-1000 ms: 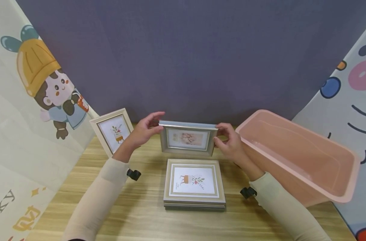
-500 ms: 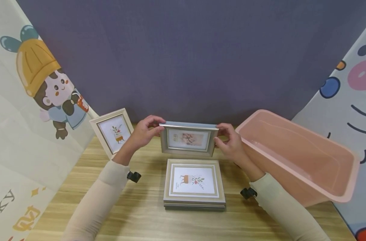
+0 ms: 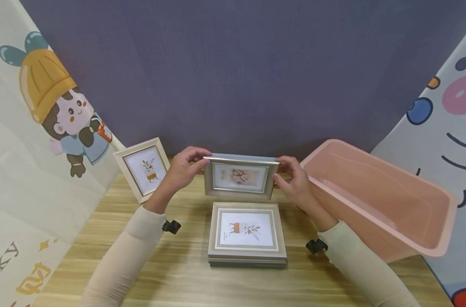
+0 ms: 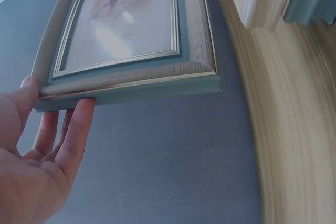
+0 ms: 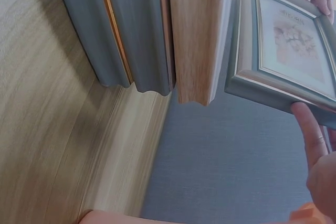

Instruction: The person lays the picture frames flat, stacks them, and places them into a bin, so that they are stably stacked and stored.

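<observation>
Between my two hands, a silver-grey picture frame with a pale floral print is held on its long side, tilted slightly back, behind a stack of frames. My left hand pinches its upper left corner; in the left wrist view the thumb is on the front edge and the fingers reach under and behind. At the upper right corner my right hand grips the other end, a finger along its side edge in the right wrist view. The stack's top frame shows a plant in an orange pot.
A cream picture frame leans upright at the back left, close to my left forearm. On the right stands a deep pink plastic bin. A dark blue-grey panel rises behind the wood-grain table.
My left fingers, raised off the frame's upper left corner one second ago, have come down onto it. The frame and my right hand have hardly moved.
</observation>
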